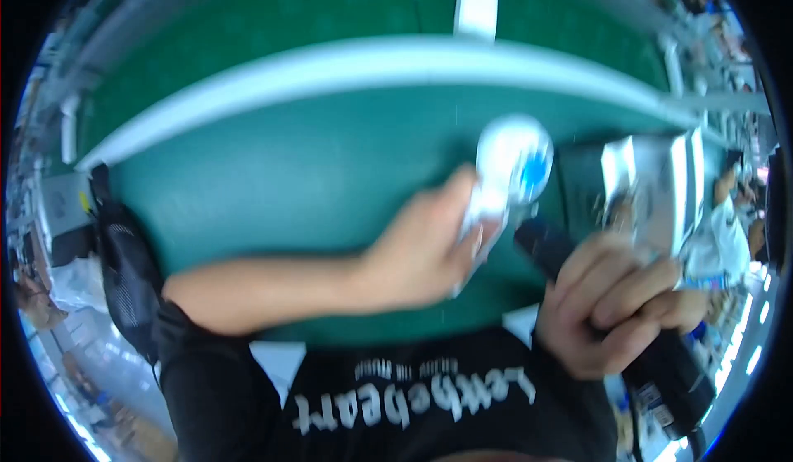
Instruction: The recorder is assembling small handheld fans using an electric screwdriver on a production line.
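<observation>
My left hand [417, 251] grips the handle of a white device [500, 150] with a round head and a blue centre, blurred by motion, over the green tabletop [289, 165]. The device's exact kind is unclear. To the right, my right hand [611, 305] is wrapped round a black electric screwdriver [671, 379]. Its narrow front end points up and left towards the white device, and its wider rear reaches down to the right. A small gap seems to lie between the screwdriver's front end and the round head; blur makes contact hard to judge.
Right of the device stands a shiny silver tray or box [652, 181] with blurred contents. A pale raised rail [372, 57] edges the table's far side. Black mesh [124, 255] shows at the left edge. Beyond the right side is another person in light clothing [717, 243].
</observation>
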Tool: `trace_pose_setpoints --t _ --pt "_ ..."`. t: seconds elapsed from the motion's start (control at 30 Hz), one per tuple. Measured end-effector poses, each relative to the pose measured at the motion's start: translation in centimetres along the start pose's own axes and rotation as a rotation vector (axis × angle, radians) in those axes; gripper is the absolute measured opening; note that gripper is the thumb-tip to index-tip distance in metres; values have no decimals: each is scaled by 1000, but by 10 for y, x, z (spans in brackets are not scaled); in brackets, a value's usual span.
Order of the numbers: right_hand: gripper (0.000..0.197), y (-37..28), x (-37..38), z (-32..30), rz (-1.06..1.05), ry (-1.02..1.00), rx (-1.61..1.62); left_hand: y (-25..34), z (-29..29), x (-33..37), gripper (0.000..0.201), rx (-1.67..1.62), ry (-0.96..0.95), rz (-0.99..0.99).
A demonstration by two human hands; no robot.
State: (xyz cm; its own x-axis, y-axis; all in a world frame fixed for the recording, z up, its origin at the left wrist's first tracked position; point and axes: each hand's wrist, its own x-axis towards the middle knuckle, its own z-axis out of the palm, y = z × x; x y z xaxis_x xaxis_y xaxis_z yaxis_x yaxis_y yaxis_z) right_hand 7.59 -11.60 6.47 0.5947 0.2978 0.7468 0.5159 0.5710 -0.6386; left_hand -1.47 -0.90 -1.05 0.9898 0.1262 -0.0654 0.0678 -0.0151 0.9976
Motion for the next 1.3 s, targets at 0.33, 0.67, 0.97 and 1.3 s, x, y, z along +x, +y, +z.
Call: trace_pose_setpoints --t 0.33,0.67,0.97,1.3 --pt "23 -39 12 -30 -312 146 145 37 -135 49 25 496 495 102" --pt "15 -59 42 -85 -113 273 -118 28 -197 57 51 1870 851 156" --pt "12 -38 49 -103 -24 90 -335 1 -27 33 15 1184 -18 611" --pt "14 -29 46 -96 230 45 335 3 -23 36 22 896 49 506"
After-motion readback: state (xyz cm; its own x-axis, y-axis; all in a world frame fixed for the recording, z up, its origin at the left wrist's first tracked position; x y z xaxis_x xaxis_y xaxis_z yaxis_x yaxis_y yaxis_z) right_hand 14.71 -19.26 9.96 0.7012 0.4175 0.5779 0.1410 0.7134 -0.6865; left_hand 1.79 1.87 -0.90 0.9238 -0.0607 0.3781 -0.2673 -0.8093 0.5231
